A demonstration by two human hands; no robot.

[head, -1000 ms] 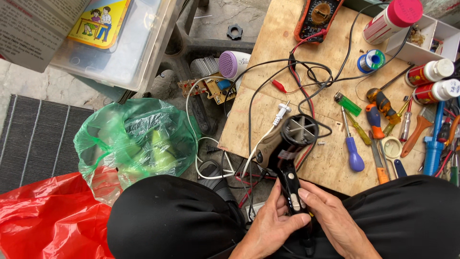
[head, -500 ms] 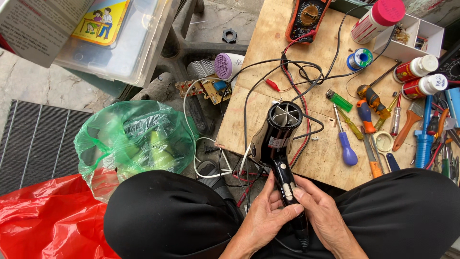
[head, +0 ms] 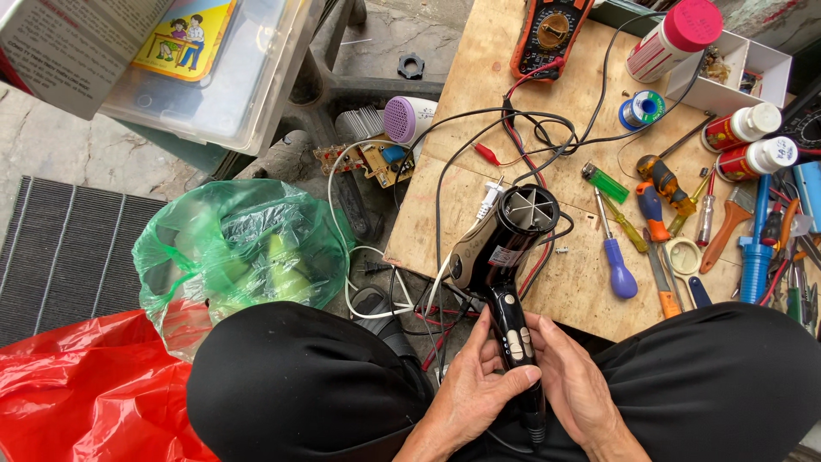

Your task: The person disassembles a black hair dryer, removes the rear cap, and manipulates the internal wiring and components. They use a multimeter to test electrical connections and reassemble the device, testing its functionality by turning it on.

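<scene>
Plywood board (head: 479, 214) lay as reference, green plastic bag (head: 239, 248) left of it, black hair dryer (head: 505, 257) overhanging its near edge, left hand (head: 475, 389) and right hand (head: 573, 381) both clamped round the dryer's handle, blue-handled screwdriver (head: 617, 269) on the board right of the dryer.

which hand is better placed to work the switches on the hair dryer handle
Left, probably. The left hand has its thumb lying right beside the switches on the hair dryer handle, while the right hand wraps the handle's other side, steadying it.

Repair workshop: multimeter (head: 547, 34), screwdrivers (head: 617, 257), solder spool (head: 641, 109), circuit board (head: 369, 158) around plywood bench (head: 445, 205).
</scene>
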